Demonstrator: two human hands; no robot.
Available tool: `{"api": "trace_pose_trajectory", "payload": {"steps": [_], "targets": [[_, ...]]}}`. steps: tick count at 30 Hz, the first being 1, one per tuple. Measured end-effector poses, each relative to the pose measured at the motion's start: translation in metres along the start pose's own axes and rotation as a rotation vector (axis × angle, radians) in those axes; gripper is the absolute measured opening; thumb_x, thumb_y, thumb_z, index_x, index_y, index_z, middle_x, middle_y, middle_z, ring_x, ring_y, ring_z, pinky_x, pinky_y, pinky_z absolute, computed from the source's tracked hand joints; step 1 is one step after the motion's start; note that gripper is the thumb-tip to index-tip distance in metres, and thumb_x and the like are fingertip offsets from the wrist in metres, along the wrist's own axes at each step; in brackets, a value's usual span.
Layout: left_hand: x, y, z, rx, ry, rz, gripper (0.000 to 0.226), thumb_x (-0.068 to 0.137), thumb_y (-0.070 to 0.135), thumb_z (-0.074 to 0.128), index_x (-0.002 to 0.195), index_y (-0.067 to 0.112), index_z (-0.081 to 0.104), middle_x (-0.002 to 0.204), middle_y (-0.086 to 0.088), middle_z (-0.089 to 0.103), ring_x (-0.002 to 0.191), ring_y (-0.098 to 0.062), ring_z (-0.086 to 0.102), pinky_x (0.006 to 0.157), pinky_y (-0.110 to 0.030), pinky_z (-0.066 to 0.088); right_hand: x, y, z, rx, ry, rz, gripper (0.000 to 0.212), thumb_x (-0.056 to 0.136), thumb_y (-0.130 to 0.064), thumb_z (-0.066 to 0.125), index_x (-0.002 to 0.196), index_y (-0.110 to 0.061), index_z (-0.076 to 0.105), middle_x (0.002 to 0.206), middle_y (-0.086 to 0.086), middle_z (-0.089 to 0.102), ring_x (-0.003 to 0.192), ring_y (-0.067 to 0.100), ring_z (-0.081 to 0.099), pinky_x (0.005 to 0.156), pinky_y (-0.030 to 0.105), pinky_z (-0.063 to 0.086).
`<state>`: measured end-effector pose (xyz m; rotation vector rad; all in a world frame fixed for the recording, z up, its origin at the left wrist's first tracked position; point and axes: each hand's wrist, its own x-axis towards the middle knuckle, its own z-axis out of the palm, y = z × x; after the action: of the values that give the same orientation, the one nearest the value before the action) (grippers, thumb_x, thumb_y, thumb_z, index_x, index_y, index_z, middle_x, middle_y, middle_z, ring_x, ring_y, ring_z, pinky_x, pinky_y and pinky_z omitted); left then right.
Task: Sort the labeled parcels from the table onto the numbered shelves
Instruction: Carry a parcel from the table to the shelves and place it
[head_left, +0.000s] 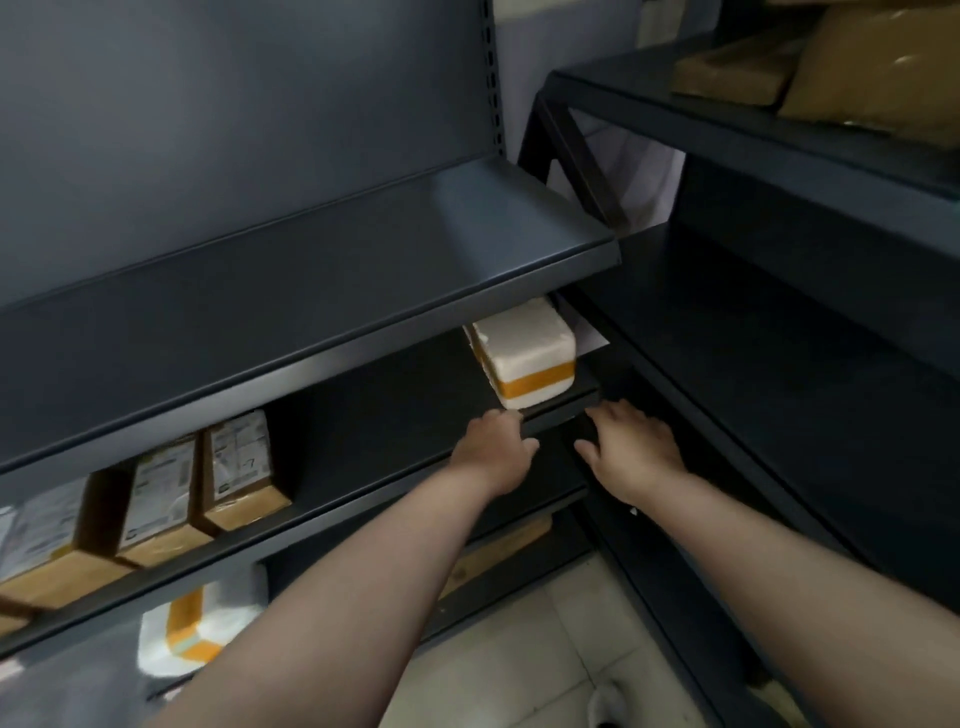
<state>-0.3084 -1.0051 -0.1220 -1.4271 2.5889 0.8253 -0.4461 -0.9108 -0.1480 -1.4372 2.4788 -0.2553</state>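
At the right end of the middle shelf (384, 400), the white parcel (524, 353) lies flat, its near corner at the front lip. This probably puts it in its numbered bay, though no number is legible. Left hand (496, 449): fingers loosely bent, tips at that corner, gripping nothing; likely placed to nudge the parcel inward. Right hand (634, 449): fingers spread and relaxed beside the shelf end, empty. Parcel: blocky, wrapped in white film, banded with orange tape — apparently light and soft-cornered, so easy to slide.

white parcel (524, 353) on shelf (389, 395), left hand (496, 448) and right hand (631, 447) near
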Motion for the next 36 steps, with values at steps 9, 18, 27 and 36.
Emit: {"api": "trace_pose_trajectory", "payload": {"steps": [9, 18, 27, 36], "targets": [[-0.096, -0.034, 0.016, 0.275, -0.213, 0.284, 0.044, 0.098, 0.032, 0.053, 0.139, 0.018, 0.047, 0.140, -0.007, 0.047, 0.127, -0.025, 0.047, 0.101, -0.040, 0.045, -0.153, -0.029, 0.029, -0.002, 0.004, 0.233, 0.048, 0.098, -0.045, 0.041, 0.140, -0.021, 0.040, 0.140, 0.003, 0.045, 0.128, 0.023, 0.042, 0.101, 0.040, 0.038], [-0.210, -0.007, 0.077, 0.456, -0.428, 0.624, 0.049, 0.099, 0.035, 0.050, 0.145, 0.019, 0.042, 0.147, -0.010, 0.042, 0.133, -0.026, 0.042, 0.106, -0.036, 0.040, -0.350, -0.020, 0.066, 0.088, 0.016, 0.621, 0.050, 0.097, -0.045, 0.042, 0.141, -0.022, 0.039, 0.142, 0.003, 0.044, 0.128, 0.024, 0.043, 0.102, 0.038, 0.036], [-0.365, 0.091, 0.196, 0.657, -0.548, 1.005, 0.045, 0.097, 0.036, 0.051, 0.140, 0.020, 0.048, 0.140, -0.004, 0.051, 0.127, -0.025, 0.048, 0.100, -0.035, 0.043, -0.578, 0.028, 0.086, 0.169, 0.109, 1.008, 0.049, 0.099, -0.045, 0.040, 0.141, -0.021, 0.040, 0.141, 0.003, 0.045, 0.130, 0.024, 0.042, 0.100, 0.040, 0.038], [-0.630, 0.198, 0.331, 0.633, -0.796, 1.345, 0.039, 0.101, 0.040, 0.045, 0.131, 0.017, 0.055, 0.133, -0.007, 0.056, 0.118, -0.025, 0.053, 0.093, -0.033, 0.043, -0.877, 0.070, 0.103, 0.239, 0.230, 1.450, 0.050, 0.098, -0.048, 0.039, 0.142, -0.025, 0.039, 0.143, 0.002, 0.044, 0.131, 0.024, 0.041, 0.102, 0.040, 0.035]]}}
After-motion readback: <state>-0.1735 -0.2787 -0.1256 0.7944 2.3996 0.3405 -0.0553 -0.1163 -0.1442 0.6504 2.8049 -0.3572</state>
